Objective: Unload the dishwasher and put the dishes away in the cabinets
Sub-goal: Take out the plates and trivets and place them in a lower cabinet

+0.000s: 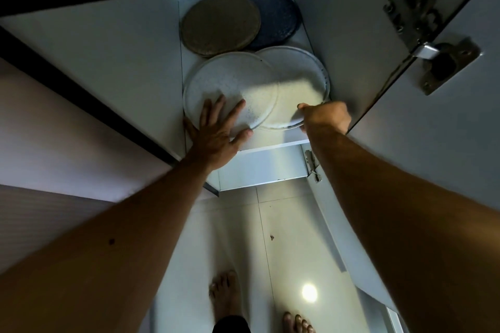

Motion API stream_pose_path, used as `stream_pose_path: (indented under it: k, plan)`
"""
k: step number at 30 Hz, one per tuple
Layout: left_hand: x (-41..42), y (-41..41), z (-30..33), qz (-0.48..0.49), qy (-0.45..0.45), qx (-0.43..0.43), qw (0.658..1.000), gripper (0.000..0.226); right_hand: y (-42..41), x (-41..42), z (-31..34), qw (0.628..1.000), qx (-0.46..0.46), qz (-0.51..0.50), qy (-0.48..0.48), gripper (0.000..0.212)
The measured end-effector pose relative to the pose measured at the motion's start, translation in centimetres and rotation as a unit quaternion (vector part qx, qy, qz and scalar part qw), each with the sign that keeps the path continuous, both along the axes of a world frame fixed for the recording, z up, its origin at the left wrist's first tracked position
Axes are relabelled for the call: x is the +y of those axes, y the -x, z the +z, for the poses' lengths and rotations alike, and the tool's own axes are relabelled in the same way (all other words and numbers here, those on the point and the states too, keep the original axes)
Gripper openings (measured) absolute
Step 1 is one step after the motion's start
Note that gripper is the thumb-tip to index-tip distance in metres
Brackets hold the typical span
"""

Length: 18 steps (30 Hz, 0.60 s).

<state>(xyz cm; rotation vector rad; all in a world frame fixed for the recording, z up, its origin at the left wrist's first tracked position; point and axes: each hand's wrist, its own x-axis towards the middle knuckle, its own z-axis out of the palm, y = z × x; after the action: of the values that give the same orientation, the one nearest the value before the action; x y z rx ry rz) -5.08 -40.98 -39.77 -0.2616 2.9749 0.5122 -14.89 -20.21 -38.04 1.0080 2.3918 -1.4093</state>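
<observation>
Inside an open low cabinet, two white speckled plates lie at the front of the shelf. My left hand lies flat with spread fingers on the left white plate. My right hand grips the front rim of the right white plate, which sits partly under the left one and seems to rest on a stack. Behind them lie a brown round plate and a dark blue plate, partly overlapped by the brown one.
The cabinet door stands open at the right, its metal hinge near my right arm. A closed cabinet front lies to the left. My bare feet stand on the pale tiled floor below.
</observation>
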Motion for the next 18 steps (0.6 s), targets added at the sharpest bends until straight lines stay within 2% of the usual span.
stream_pose_path:
  k: [5, 8, 12, 15, 18]
  plan:
    - [0.1, 0.1, -0.3, 0.015, 0.004, 0.024, 1.000, 0.066, 0.0, 0.7, -0.9, 1.000, -0.011, 0.015, 0.005, 0.037]
    - [0.2, 0.0, -0.7, 0.025, 0.010, 0.044, 0.999, 0.066, 0.7, 1.5, -4.0, 1.000, 0.000, 0.011, 0.018, 0.051]
    - [0.2, 0.0, -0.7, 0.039, 0.002, 0.050, 0.998, 0.066, -1.0, 1.4, -2.3, 0.993, 0.025, 0.038, 0.105, 0.043]
    - [0.4, -0.1, -0.5, 0.054, -0.013, 0.054, 0.997, 0.069, -1.6, 1.3, -1.3, 0.998, 0.024, 0.030, 0.039, 0.023]
    - [0.6, -0.5, -0.1, 0.070, -0.030, 0.066, 0.995, 0.080, -2.6, 0.7, -0.4, 0.998, 0.041, 0.032, 0.020, 0.021]
